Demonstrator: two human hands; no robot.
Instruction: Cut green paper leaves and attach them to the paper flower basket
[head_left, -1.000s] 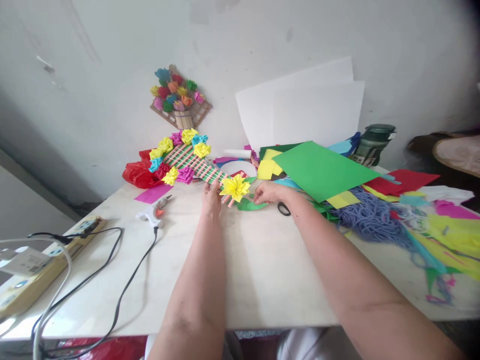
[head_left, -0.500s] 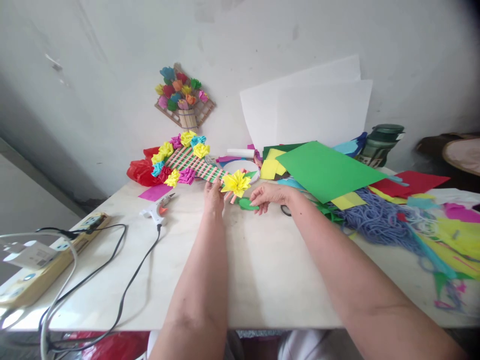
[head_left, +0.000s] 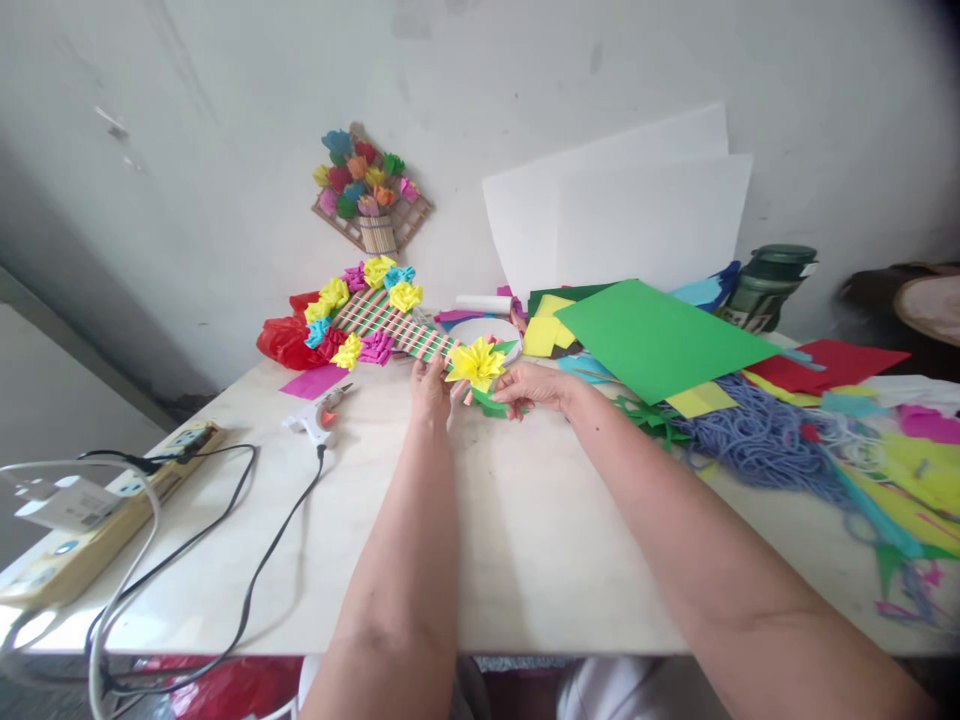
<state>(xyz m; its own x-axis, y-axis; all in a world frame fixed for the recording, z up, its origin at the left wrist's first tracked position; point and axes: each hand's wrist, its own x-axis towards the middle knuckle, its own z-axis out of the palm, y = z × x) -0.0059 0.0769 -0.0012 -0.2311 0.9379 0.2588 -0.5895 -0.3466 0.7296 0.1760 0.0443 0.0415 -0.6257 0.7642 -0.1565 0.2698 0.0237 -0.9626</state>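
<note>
My left hand is closed on the near end of a woven lattice of pink and green strips. Paper flowers in yellow, magenta, blue and red ring the lattice's far end. A large yellow paper flower sits on its near end, with a green leaf behind it. Just right of that flower, my right hand pinches a green paper leaf. The leaf lies against the underside of the yellow flower, partly hidden by my fingers. Whether it touches the lattice I cannot tell.
A white glue gun lies at left, its cord running to a power strip. At right are green paper, blue yarn and a dark green bottle. A flower basket ornament leans on the wall.
My right hand has moved slightly left, bringing the green leaf in against the yellow flower. My left hand keeps its hold on the lattice.
</note>
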